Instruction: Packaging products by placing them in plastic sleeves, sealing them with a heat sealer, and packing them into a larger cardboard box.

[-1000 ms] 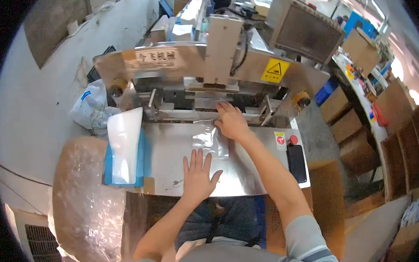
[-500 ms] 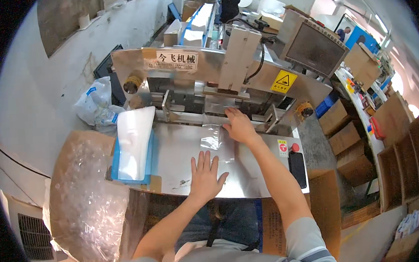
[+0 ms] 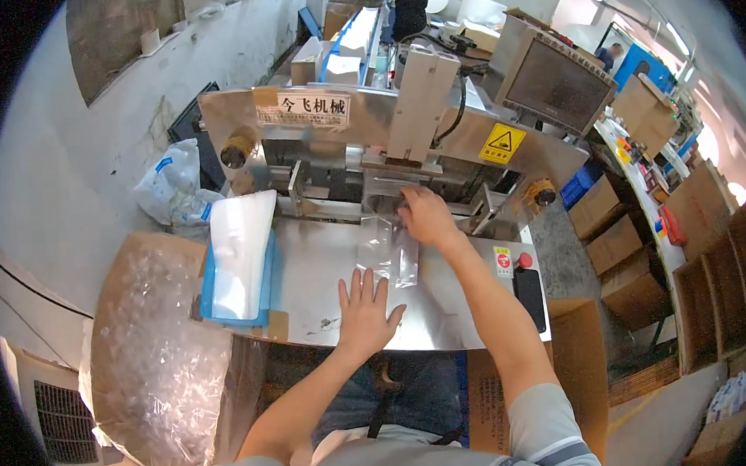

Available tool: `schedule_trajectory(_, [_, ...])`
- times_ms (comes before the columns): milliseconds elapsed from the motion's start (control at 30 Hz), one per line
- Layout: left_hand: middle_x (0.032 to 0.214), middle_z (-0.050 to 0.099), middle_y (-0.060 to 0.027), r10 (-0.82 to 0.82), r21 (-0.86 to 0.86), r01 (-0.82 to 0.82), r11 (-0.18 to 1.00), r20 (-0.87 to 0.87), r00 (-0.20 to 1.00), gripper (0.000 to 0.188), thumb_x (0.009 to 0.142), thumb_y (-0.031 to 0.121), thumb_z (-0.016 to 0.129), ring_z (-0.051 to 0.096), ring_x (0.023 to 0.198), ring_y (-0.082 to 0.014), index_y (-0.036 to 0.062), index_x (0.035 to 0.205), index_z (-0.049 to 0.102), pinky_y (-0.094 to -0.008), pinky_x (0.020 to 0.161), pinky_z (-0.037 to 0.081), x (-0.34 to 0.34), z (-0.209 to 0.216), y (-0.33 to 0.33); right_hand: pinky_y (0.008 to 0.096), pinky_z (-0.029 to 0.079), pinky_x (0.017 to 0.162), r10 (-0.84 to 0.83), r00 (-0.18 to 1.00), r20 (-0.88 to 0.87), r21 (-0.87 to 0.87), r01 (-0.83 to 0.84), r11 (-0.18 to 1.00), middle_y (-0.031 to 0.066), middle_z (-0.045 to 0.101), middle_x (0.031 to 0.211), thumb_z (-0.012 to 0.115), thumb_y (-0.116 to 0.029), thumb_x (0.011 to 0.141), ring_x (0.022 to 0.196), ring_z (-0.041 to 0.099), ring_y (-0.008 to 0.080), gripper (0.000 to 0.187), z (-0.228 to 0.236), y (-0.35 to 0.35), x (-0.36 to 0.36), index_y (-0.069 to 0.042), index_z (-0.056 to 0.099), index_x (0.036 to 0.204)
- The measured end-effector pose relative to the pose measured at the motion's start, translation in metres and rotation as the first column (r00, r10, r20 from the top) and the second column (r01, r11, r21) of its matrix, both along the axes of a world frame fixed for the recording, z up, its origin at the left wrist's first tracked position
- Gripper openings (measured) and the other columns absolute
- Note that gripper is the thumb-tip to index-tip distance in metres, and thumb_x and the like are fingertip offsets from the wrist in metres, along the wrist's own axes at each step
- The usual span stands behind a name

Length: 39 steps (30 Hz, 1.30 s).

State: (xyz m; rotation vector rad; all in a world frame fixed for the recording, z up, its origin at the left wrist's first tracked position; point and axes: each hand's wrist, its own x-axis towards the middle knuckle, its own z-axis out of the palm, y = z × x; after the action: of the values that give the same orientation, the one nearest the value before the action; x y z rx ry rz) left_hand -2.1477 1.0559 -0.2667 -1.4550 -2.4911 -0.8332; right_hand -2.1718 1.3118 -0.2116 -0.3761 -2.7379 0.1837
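A clear plastic bag [image 3: 380,248] lies on the metal worktop [image 3: 311,275], its far end at the slot of a metal machine. My right hand [image 3: 429,218] is at the bag's far right edge, thumb and fingers closed together on the film just in front of the machine's pressing bar. Nearer to me, my left hand [image 3: 364,313] rests flat, palm down and fingers spread, its fingertips by the bag's near end. Nothing is in it. The far end of the bag is partly hidden by my right fingers.
A blue tray [image 3: 268,301] with a stack of flat white sheets [image 3: 239,250] stands left. Beside it is a carton [image 3: 128,274] full of clear plastic pieces. A red button [image 3: 525,260] and a black phone-like slab [image 3: 528,300] sit at the worktop's right end.
My right fingers have curled more at the film's edge, and the bag's surface has shifted, its shine now lying nearer to me. My left hand has stayed in place.
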Motion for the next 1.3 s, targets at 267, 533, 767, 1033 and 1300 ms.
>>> schedule_trajectory(267, [0.147, 0.038, -0.0327, 0.037, 0.034, -0.037, 0.999, 0.012, 0.999, 0.073, 0.089, 0.043, 0.068, 0.029, 0.142, -0.0497, -0.0043, 0.14, 0.045, -0.0664, 0.114, 0.019, 0.0, 0.003, 0.002, 0.053, 0.049, 0.091, -0.03, 0.999, 0.021, 0.057, 0.029, 0.998, 0.025, 0.069, 0.107, 0.06, -0.019, 0.093, 0.105, 0.063, 0.0413, 0.036, 0.016, 0.007, -0.006, -0.002, 0.059, 0.125])
schedule_trajectory(533, [0.153, 0.025, -0.036, 0.172, 0.227, -0.197, 0.954, 0.127, 0.977, 0.086, 0.091, 0.039, 0.069, 0.021, 0.145, -0.0534, -0.0078, 0.149, 0.028, -0.0632, 0.117, 0.016, -0.006, 0.001, 0.0, 0.0537, 0.045, 0.1, -0.036, 0.997, 0.064, 0.057, 0.033, 0.998, 0.0257, 0.064, 0.121, 0.057, -0.018, 0.095, 0.115, 0.059, 0.043, 0.043, 0.022, 0.015, -0.019, -0.005, 0.052, 0.135])
schedule_trajectory(767, [0.154, 0.025, -0.0357, 0.166, 0.237, -0.203, 0.95, 0.168, 0.972, 0.082, 0.094, 0.039, 0.065, 0.02, 0.145, -0.0527, -0.0087, 0.149, 0.026, -0.0625, 0.117, 0.015, -0.009, -0.003, -0.002, 0.0507, 0.047, 0.1, 0.051, 0.992, -0.111, -0.072, -0.059, 0.996, 0.0245, 0.064, 0.125, 0.057, -0.023, 0.097, 0.115, 0.062, 0.0418, 0.042, 0.019, 0.016, 0.008, -0.001, 0.057, 0.133])
schedule_trajectory(1033, [0.153, 0.025, -0.0364, 0.145, 0.204, -0.181, 0.962, 0.178, 0.973, 0.081, 0.095, 0.038, 0.063, 0.02, 0.145, -0.053, -0.0081, 0.15, 0.026, -0.0624, 0.117, 0.015, -0.008, 0.0, -0.003, 0.0372, 0.049, 0.101, -0.176, 0.96, -0.219, -0.805, -0.075, 0.589, 0.0211, 0.059, 0.137, 0.062, -0.021, 0.098, 0.127, 0.058, 0.0275, 0.05, -0.03, -0.03, 0.117, 0.001, 0.05, 0.142])
schedule_trajectory(1300, [0.154, 0.025, -0.0358, 0.137, 0.218, -0.178, 0.96, 0.191, 0.972, 0.08, 0.097, 0.038, 0.062, 0.021, 0.144, -0.0532, -0.0096, 0.149, 0.025, -0.0611, 0.118, 0.016, -0.011, -0.004, 0.001, 0.037, 0.048, 0.102, -0.237, 0.942, -0.237, -0.885, -0.11, 0.452, 0.02, 0.057, 0.139, 0.064, -0.022, 0.098, 0.131, 0.055, 0.0282, 0.055, -0.046, -0.05, 0.141, 0.003, 0.048, 0.143])
